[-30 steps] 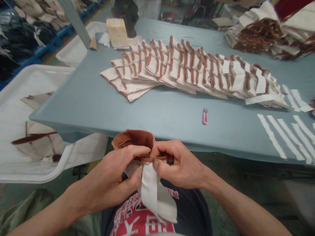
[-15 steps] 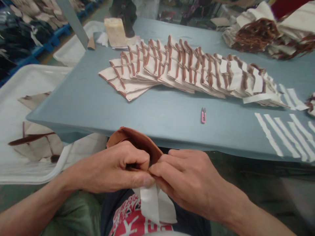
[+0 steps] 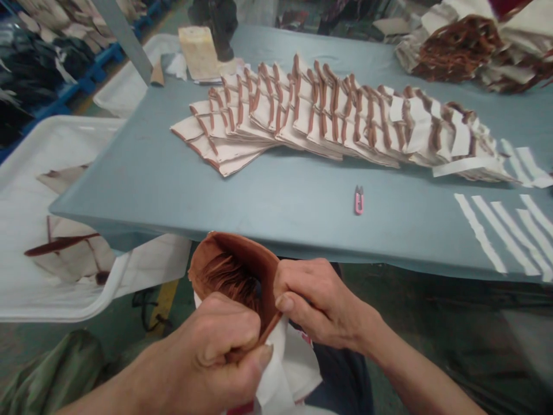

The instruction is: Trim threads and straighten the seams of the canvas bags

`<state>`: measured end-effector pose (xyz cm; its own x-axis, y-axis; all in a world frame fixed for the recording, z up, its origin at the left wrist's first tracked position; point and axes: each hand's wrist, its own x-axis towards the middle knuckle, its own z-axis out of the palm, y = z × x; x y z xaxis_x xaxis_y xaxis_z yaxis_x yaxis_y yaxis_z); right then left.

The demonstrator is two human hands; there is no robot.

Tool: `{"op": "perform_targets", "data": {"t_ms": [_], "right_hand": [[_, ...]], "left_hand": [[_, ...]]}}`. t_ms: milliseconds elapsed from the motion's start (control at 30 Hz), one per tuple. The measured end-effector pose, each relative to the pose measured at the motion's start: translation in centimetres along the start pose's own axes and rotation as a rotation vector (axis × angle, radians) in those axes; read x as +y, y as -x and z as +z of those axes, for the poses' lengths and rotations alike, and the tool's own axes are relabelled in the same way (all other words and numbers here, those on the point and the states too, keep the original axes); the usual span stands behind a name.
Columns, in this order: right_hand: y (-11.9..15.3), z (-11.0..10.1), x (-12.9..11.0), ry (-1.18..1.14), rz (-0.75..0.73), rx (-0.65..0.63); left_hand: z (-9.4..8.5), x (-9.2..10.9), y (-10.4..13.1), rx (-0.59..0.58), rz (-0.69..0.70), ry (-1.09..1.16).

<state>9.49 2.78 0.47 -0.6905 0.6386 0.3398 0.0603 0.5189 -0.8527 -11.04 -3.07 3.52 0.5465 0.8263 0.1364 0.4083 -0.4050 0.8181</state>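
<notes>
A brown and off-white sewn piece [image 3: 263, 253] is held over my lap, its brown opening facing up with ruffled brown material inside. My left hand [image 3: 216, 351] is closed on the near edge of the opening, thumb on the outside. On the right side of the rim, my right hand [image 3: 322, 305] pinches the edge between thumb and fingers. The two hands are apart, with a stretch of brown rim between them. White cloth hangs below the rim.
On the blue table [image 3: 173, 190] lies a long overlapping row of cream pieces [image 3: 302, 109], pink snips [image 3: 359, 200] and white strips [image 3: 479, 230]. A brown bundle [image 3: 460, 49] sits at the back right. A white bin [image 3: 56, 138] holding pieces stands at the left.
My left hand has moved down and nearer, my right hand slightly up. They have parted along the rim, and the brown opening is wider, showing the ruffled inside.
</notes>
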Motion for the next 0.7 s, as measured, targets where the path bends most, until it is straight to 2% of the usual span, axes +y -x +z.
{"op": "perform_targets", "data": {"t_ms": [100, 200, 300, 400, 500, 567, 633, 700], "right_hand": [[-0.3, 0.1, -0.9, -0.107, 0.022, -0.052], [-0.7, 0.4, -1.5, -0.2, 0.075, -0.035], [-0.8, 1.5, -1.0, -0.322, 0.183, 0.015], [-0.6, 3.2, -0.3, -0.447, 0.223, 0.106], [-0.3, 4.7, -0.4, -0.447, 0.158, 0.246], [-0.2, 5.2, -0.8, -0.351, 0.067, 0.342], [-0.3, 5.1, -1.3, -0.275, -0.065, 0.439], [-0.6, 4.8, -1.6, -0.244, -0.153, 0.472]], "left_hand": [[-0.7, -0.7, -0.3, -0.063, 0.008, 0.101], [-1.1, -1.1, -0.5, -0.098, 0.033, 0.176], [-0.8, -1.2, -0.6, -0.055, 0.043, 0.237], [-0.1, -1.1, -0.8, 0.054, 0.029, 0.303], [1.0, -0.6, -0.9, 0.178, 0.056, 0.407], [1.7, -0.2, -0.7, 0.202, 0.119, 0.482], [2.4, 0.1, -0.6, 0.116, 0.135, 0.439], [3.0, 0.2, -0.6, -0.012, 0.074, 0.289]]}}
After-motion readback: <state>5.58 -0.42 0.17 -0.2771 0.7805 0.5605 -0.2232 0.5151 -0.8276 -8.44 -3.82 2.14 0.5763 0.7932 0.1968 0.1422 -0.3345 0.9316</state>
